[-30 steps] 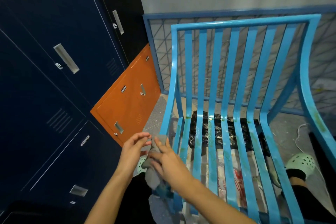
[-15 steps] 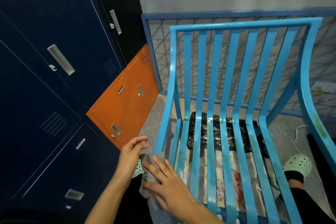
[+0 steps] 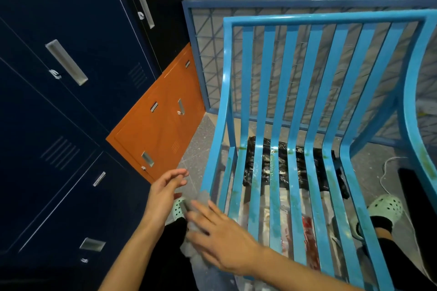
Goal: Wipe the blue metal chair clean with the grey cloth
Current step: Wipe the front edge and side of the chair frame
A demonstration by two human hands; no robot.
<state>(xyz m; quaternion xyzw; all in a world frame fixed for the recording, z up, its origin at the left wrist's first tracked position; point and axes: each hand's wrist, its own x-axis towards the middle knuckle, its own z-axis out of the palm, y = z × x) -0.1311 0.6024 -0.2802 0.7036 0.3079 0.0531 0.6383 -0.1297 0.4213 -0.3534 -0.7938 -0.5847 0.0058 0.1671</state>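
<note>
My right hand (image 3: pixel 222 241) is pressing the grey cloth (image 3: pixel 199 197) flat, fingers straight, with no clamped grip, on the near left corner of the blue metal chair (image 3: pixel 326 17). My left hand (image 3: pixel 163 194) is hovering just beside it, fingers loose and holding nothing. I'm judging the cloth soft, light and limp, likely sliding on slick painted slats, so I'm favouring a bunched fold under the palm.
</note>
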